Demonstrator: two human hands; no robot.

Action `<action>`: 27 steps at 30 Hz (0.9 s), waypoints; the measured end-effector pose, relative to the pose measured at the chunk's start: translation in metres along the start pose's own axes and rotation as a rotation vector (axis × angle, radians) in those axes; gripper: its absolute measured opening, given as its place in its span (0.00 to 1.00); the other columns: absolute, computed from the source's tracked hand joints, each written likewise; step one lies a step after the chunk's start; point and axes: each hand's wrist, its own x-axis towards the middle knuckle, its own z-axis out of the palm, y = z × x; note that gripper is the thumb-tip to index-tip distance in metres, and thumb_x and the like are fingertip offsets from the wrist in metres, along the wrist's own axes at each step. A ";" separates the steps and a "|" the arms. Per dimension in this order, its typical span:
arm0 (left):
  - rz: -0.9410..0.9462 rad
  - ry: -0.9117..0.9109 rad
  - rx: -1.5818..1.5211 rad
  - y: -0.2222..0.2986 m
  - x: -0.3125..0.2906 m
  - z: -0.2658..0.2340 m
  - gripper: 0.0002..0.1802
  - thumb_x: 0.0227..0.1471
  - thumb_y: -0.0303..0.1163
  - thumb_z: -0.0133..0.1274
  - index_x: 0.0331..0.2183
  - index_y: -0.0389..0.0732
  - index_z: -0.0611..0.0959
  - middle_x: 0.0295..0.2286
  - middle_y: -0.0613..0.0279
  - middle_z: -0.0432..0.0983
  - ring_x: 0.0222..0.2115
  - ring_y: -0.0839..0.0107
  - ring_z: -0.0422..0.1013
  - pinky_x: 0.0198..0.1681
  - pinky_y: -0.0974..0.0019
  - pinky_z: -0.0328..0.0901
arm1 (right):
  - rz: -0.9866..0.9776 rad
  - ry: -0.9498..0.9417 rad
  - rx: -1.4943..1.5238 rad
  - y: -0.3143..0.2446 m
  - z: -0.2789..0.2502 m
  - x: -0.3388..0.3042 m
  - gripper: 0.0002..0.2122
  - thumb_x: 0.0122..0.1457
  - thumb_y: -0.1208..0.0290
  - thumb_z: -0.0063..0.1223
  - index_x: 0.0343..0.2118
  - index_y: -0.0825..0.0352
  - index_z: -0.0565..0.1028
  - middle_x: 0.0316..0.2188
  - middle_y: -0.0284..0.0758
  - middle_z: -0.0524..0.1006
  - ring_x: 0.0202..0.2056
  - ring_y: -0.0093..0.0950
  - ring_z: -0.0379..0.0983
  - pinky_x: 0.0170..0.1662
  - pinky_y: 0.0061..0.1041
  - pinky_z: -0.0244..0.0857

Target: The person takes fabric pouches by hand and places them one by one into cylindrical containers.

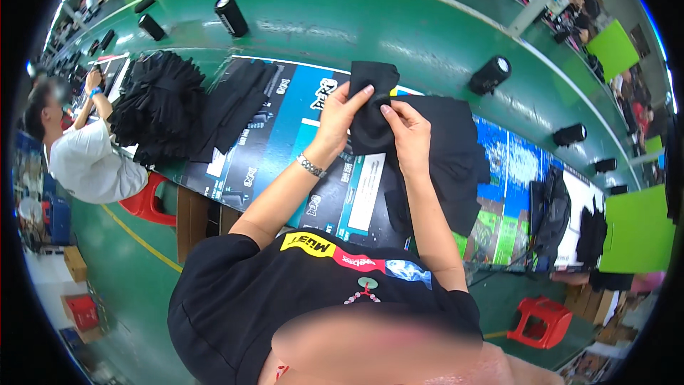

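Both my hands work at a small black fabric piece [372, 144] held up over the table. My left hand [343, 113] pinches it from the left, thumb on top, and a watch band circles that wrist. From the right, my right hand [411, 130] pinches its edge between thumb and fingers. Between them shows a dark, rounded opening or fold; I cannot tell which. Beneath and to the right spreads a stack of flat black fabric pieces [445, 178]. Farther left on the table lie more flat black fabric pieces [239, 100].
A bundled heap of black fabric [158, 100] sits at the table's left end. Beyond the table, black cylinders [230, 16] stand on a green surface. At the left sits a person in white [92, 164]. A red stool [540, 322] stands lower right, and a green panel [636, 228] rises at far right.
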 end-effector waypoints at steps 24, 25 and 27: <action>-0.084 -0.350 0.559 -0.028 -0.022 -0.028 0.24 0.47 0.30 0.59 0.47 0.38 0.73 0.27 0.61 0.76 0.26 0.79 0.72 0.26 0.74 0.65 | -0.257 -0.302 -0.765 0.023 -0.041 -0.010 0.22 0.40 0.76 0.68 0.15 0.67 0.57 0.13 0.27 0.55 0.18 0.18 0.48 0.21 0.21 0.43; -0.191 -0.412 0.507 -0.020 -0.021 -0.027 0.20 0.47 0.26 0.58 0.45 0.38 0.75 0.26 0.63 0.76 0.28 0.81 0.72 0.28 0.76 0.65 | -0.259 -0.305 -0.760 0.024 -0.044 -0.009 0.22 0.40 0.76 0.68 0.15 0.67 0.57 0.13 0.27 0.55 0.18 0.18 0.48 0.21 0.21 0.43; -0.202 -0.433 0.432 -0.023 -0.019 -0.030 0.19 0.47 0.26 0.58 0.43 0.38 0.76 0.26 0.64 0.76 0.28 0.82 0.71 0.29 0.77 0.65 | -0.067 -0.338 -0.478 0.026 -0.048 -0.008 0.19 0.49 0.75 0.60 0.16 0.65 0.57 0.15 0.25 0.57 0.21 0.16 0.50 0.24 0.19 0.45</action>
